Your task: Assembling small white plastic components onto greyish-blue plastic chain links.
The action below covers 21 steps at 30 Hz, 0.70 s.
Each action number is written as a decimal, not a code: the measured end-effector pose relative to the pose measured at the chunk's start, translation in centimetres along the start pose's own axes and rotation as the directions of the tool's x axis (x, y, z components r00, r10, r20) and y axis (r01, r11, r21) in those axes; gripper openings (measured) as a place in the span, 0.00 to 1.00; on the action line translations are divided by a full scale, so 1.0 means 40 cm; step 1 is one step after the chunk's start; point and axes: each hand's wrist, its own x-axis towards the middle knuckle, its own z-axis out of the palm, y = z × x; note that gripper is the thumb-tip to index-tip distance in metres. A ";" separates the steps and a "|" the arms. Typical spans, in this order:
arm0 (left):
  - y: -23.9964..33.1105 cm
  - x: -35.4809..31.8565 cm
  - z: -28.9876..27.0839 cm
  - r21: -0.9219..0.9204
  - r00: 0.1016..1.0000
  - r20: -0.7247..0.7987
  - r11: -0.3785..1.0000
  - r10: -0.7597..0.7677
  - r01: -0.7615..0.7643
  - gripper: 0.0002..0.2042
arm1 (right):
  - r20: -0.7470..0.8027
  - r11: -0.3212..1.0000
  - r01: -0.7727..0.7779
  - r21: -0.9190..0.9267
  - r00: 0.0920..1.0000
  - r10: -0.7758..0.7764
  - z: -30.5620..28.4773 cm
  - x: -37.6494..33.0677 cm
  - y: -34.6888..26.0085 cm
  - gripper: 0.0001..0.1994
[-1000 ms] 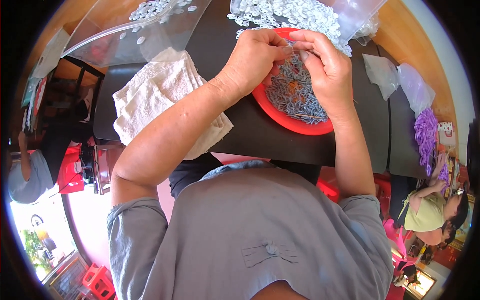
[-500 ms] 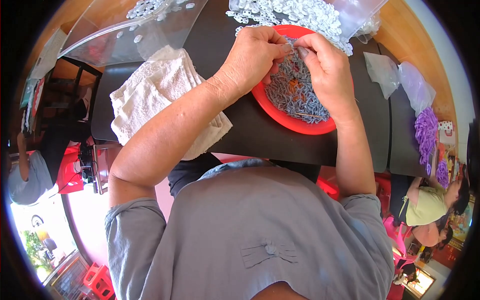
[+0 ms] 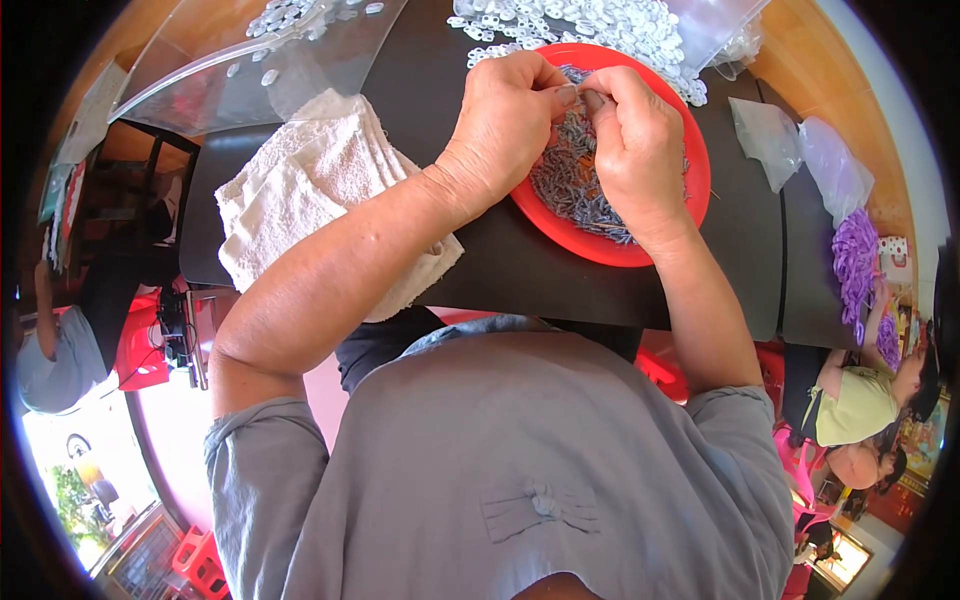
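Dark table (image 3: pixel 470 270) carries a red round tray (image 3: pixel 690 215) filled with small grey pieces (image 3: pixel 565 185). Above the tray, the left hand (image 3: pixel 500 125) and right hand (image 3: pixel 640 150) meet, their fingertips pinched together on one small grey piece. Left of the tray lies a white towel (image 3: pixel 310 190). Behind the tray sits a heap of white pieces (image 3: pixel 610 22).
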 end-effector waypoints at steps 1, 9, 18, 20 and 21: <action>-0.004 -0.001 0.000 0.012 1.000 -0.017 1.000 0.024 -0.024 0.05 | -0.013 0.999 -0.019 0.028 1.000 0.019 0.002 0.000 -0.002 0.06; -0.015 -0.007 0.010 0.084 0.984 -0.058 0.983 0.167 -0.162 0.05 | -0.049 0.996 -0.033 0.079 0.998 0.037 0.012 -0.001 -0.004 0.06; 0.014 -0.003 -0.001 -0.046 1.000 0.024 0.999 -0.007 0.008 0.05 | 0.013 0.976 -0.123 0.181 0.992 0.122 -0.019 0.002 0.005 0.04; 0.013 -0.003 -0.003 -0.086 0.998 0.038 0.995 -0.047 0.050 0.06 | 0.030 0.979 -0.124 0.162 0.992 0.120 -0.023 0.003 0.006 0.04; 0.013 -0.003 -0.003 -0.084 0.998 0.039 0.995 -0.047 0.051 0.06 | 0.032 0.987 -0.096 0.129 0.995 0.092 -0.023 0.004 0.008 0.04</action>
